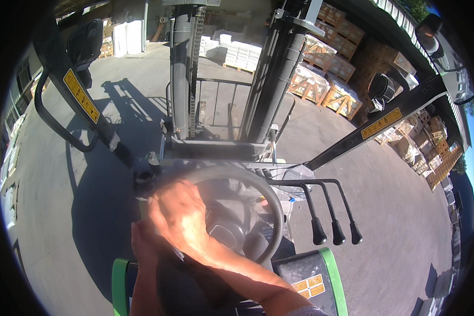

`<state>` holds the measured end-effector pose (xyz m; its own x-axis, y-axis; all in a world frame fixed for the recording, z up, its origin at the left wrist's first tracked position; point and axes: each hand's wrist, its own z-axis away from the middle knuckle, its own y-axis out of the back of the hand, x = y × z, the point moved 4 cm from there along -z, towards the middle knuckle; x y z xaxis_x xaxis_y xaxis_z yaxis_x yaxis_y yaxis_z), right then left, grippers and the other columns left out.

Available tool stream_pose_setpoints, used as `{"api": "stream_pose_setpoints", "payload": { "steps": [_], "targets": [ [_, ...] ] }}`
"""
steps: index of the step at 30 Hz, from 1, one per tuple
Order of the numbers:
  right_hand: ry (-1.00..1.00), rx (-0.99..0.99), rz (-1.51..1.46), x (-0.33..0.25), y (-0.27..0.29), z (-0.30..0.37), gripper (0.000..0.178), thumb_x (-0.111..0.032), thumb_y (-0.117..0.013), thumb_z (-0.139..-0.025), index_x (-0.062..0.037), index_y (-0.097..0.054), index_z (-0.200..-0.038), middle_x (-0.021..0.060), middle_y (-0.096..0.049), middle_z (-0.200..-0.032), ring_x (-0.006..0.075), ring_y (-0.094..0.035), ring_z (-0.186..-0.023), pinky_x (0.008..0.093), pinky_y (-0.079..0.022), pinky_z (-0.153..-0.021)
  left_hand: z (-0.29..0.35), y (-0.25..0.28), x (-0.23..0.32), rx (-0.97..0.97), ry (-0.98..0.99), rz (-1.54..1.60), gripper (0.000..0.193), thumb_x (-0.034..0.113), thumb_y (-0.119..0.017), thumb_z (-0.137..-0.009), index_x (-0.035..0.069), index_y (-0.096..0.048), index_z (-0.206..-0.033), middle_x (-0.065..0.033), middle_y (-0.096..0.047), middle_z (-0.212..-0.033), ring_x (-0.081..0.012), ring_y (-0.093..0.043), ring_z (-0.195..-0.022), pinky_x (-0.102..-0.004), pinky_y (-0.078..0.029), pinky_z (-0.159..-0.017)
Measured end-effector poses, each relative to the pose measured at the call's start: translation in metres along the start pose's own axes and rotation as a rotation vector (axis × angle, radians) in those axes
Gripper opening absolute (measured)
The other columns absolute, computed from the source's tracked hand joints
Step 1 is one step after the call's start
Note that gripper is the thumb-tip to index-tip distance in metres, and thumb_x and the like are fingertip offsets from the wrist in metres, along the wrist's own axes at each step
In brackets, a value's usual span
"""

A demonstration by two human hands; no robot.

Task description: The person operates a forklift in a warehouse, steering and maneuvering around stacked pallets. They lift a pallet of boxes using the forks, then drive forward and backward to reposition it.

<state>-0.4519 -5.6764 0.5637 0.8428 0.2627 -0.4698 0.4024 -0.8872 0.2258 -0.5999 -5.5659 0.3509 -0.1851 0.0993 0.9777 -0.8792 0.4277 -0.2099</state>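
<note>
My right hand reaches across my body and closes round the left side of a black steering wheel, its fingers slightly blurred. Just below and left of it is my left hand, partly covered by the right one. Its fingers are hidden, so its grip does not show. Right of the wheel stand three black control levers with dark knobs, untouched by either hand. Beyond the wheel rises a forklift mast with a chain, and behind it a barred load backrest.
Wooden crates line the right side, with broken pallets and cartons nearer. Stacked white goods stand ahead on a pallet. Grey paving surrounds the forklift, whose shadow falls to the left. A mirror hangs at upper right.
</note>
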Motion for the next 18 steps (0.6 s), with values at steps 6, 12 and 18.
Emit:
{"api": "stream_pose_setpoints", "payload": {
  "steps": [6,12,18],
  "targets": [
    [0.036,0.001,-0.007,-0.008,0.071,0.039,0.009,-0.007,-0.074,-0.086,-0.0007,-0.068,-0.088,0.0143,-0.064,-0.086,0.0341,-0.065,-0.082,0.0467,-0.051,-0.094,0.034,-0.058,0.031,-0.073,-0.194,-0.047,0.046,0.040,-0.048,-0.112,0.001,-0.061,-0.132,-0.0086,-0.070,-0.119,-0.0173,-0.066,-0.106,-0.0325,-0.052,-0.095],
    [0.036,0.031,-0.028,0.025,0.093,0.019,0.009,-0.006,-0.075,-0.084,-0.0012,-0.068,-0.087,0.0134,-0.064,-0.084,0.0362,-0.065,-0.083,0.0485,-0.053,-0.089,-0.012,-0.122,0.016,-0.313,-0.406,-0.049,0.035,0.029,-0.052,-0.110,0.003,-0.065,-0.130,-0.0068,-0.070,-0.121,-0.0154,-0.066,-0.108,-0.0306,-0.053,-0.092],
    [0.024,0.049,-0.032,0.044,0.129,0.036,0.010,-0.007,-0.075,-0.083,-0.0015,-0.067,-0.086,0.0134,-0.063,-0.084,0.0369,-0.064,-0.083,0.0480,-0.053,-0.086,0.004,-0.136,-0.030,-0.019,-0.551,-0.670,0.031,0.028,-0.064,-0.101,0.003,-0.069,-0.120,-0.0060,-0.075,-0.101,-0.0156,-0.070,-0.094,-0.0335,-0.055,-0.080]
  ]
}}
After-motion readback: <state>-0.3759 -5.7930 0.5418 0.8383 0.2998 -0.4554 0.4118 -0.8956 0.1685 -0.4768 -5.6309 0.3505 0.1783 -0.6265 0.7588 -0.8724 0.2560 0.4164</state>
